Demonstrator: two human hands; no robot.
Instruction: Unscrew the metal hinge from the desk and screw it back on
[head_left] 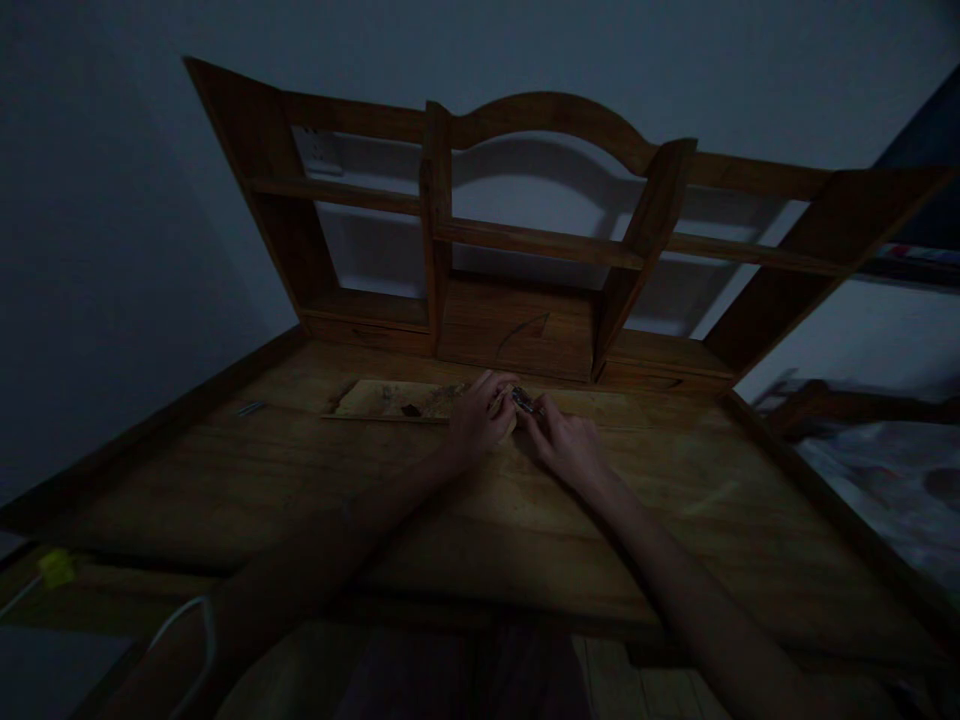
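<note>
My left hand (480, 415) and my right hand (562, 435) meet over the middle of a wooden desk, both with fingers pinched. Between their fingertips is a small dark, glinting thing (523, 400) whose kind I cannot make out in the dim light. A pale tan bit (511, 425) shows under my left fingers. Behind and beside the hands lies a long, thin pale strip (360, 398) with dark flakes on it. One larger dark flake (410, 410) rests on the strip, left of my left hand.
A wooden shelf unit (540, 235) stands at the desk's back against the wall. Small metallic-looking pieces (250, 408) lie on the desk (315, 470) at left. A yellow thing (58, 568) with a white cord is at the front left edge. Bedding (885, 480) shows at right.
</note>
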